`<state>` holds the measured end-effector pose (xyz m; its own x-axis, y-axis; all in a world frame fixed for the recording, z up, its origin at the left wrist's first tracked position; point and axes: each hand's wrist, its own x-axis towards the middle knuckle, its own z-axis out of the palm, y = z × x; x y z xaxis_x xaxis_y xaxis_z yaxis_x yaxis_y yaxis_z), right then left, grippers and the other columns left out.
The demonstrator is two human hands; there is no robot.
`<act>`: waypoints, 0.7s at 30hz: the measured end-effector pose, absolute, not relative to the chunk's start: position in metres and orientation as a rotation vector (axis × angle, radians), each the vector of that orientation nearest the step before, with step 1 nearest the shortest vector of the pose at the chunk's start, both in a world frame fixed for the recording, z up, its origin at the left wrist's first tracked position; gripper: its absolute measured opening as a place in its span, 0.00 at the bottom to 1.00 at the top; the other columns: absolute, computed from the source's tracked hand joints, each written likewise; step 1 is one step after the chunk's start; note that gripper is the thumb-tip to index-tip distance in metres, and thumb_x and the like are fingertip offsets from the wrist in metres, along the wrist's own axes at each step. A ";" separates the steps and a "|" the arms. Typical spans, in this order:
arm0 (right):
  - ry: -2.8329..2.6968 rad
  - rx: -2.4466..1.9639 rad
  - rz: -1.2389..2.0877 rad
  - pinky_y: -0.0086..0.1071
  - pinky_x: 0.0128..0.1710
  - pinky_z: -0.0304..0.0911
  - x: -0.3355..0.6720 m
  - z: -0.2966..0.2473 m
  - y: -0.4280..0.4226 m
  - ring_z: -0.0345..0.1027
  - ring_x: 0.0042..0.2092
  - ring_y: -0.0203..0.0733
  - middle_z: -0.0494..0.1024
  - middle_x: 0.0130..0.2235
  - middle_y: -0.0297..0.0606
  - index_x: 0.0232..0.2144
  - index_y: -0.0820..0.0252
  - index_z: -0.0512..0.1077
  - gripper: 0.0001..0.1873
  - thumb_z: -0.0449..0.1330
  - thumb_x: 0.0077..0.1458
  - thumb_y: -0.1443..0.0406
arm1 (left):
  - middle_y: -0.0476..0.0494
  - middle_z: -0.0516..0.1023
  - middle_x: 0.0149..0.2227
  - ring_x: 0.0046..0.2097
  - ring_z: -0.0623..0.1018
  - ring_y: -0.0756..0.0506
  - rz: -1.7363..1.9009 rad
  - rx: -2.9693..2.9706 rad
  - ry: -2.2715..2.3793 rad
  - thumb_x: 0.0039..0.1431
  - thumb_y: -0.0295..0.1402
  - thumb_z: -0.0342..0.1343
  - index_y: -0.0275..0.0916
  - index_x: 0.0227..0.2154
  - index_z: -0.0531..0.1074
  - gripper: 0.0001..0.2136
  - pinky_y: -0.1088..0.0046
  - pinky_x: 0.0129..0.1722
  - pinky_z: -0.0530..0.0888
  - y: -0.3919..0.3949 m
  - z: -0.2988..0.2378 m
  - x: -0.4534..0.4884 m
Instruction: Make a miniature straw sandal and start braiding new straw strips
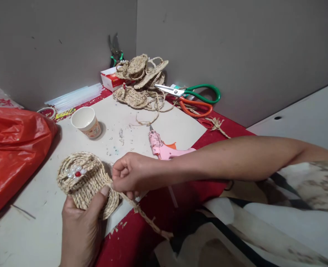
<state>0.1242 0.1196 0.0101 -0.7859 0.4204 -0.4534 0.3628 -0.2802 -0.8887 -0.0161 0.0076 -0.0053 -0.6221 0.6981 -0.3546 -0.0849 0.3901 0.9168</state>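
A small woven straw slipper (88,189) with white beads and one red bead on its strap lies tilted in my left hand (82,226). The left thumb presses on its sole and the fingers go out of sight beneath. At the slipper's right edge, my right hand (134,172) pinches a braided straw cord (149,221). The cord's loose end trails down to the right over the red cloth. Beyond my right wrist lies a pink hot glue gun (159,144), its nozzle pointing away and its handle partly behind the forearm.
Several woven straw pieces (138,79) are heaped at the back beside scissors (191,96) with green and orange handles. A paper cup (86,122) stands left of centre, near clear glue sticks (75,97). A red plastic bag (16,148) fills the left side. Grey panels (222,48) close off the back.
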 end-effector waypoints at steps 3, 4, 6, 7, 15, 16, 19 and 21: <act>-1.800 -1.052 2.351 0.20 0.19 0.58 0.121 0.010 0.119 0.62 0.19 0.28 0.67 0.15 0.26 0.21 0.60 0.63 0.08 0.60 0.45 0.66 | 0.46 0.81 0.30 0.30 0.79 0.43 1.267 0.558 1.926 0.41 0.34 0.68 0.37 0.40 0.74 0.20 0.73 0.28 0.75 0.009 -0.002 -0.015; -1.787 -1.053 2.365 0.20 0.19 0.58 0.120 0.011 0.119 0.63 0.19 0.28 0.67 0.15 0.25 0.21 0.61 0.62 0.09 0.60 0.45 0.66 | 0.47 0.81 0.29 0.29 0.79 0.44 1.263 0.561 1.937 0.41 0.36 0.68 0.37 0.38 0.74 0.19 0.73 0.27 0.75 0.010 -0.001 -0.014; -1.794 -1.051 2.376 0.20 0.19 0.58 0.120 0.012 0.119 0.64 0.19 0.28 0.67 0.16 0.25 0.21 0.60 0.62 0.09 0.60 0.45 0.67 | 0.48 0.80 0.28 0.29 0.79 0.44 1.270 0.560 1.937 0.40 0.37 0.69 0.38 0.37 0.74 0.19 0.74 0.27 0.75 0.010 0.000 -0.014; -1.817 -1.051 2.372 0.20 0.19 0.59 0.121 0.013 0.121 0.64 0.19 0.28 0.68 0.16 0.25 0.21 0.60 0.62 0.09 0.61 0.45 0.66 | 0.48 0.81 0.29 0.30 0.79 0.44 1.279 0.556 1.924 0.40 0.36 0.69 0.38 0.37 0.74 0.19 0.74 0.28 0.75 0.010 0.000 -0.014; -1.813 -1.022 2.304 0.23 0.22 0.62 0.134 0.022 0.127 0.67 0.23 0.30 0.74 0.24 0.32 0.24 0.63 0.68 0.16 0.64 0.46 0.56 | 0.45 0.82 0.37 0.35 0.80 0.43 1.406 0.506 1.717 0.43 0.30 0.67 0.38 0.47 0.72 0.24 0.70 0.35 0.75 0.008 -0.007 -0.015; -1.817 -1.015 2.277 0.23 0.22 0.61 0.133 0.021 0.126 0.66 0.23 0.29 0.73 0.23 0.32 0.24 0.63 0.68 0.16 0.65 0.45 0.56 | 0.44 0.82 0.38 0.35 0.80 0.43 1.403 0.499 1.719 0.43 0.30 0.67 0.38 0.48 0.72 0.25 0.70 0.35 0.75 0.008 -0.006 -0.015; -1.894 -0.997 2.187 0.22 0.21 0.57 0.130 0.016 0.122 0.62 0.21 0.28 0.70 0.20 0.29 0.24 0.63 0.69 0.14 0.65 0.44 0.58 | 0.43 0.82 0.37 0.35 0.80 0.43 1.379 0.494 1.770 0.42 0.32 0.68 0.37 0.46 0.72 0.25 0.70 0.35 0.75 0.009 -0.001 -0.014; -1.924 -0.985 2.131 0.21 0.20 0.55 0.128 0.011 0.121 0.59 0.21 0.27 0.68 0.18 0.28 0.24 0.62 0.69 0.12 0.64 0.44 0.59 | 0.44 0.81 0.34 0.33 0.79 0.43 1.356 0.495 1.800 0.41 0.32 0.69 0.36 0.44 0.73 0.24 0.69 0.34 0.75 0.009 0.001 -0.014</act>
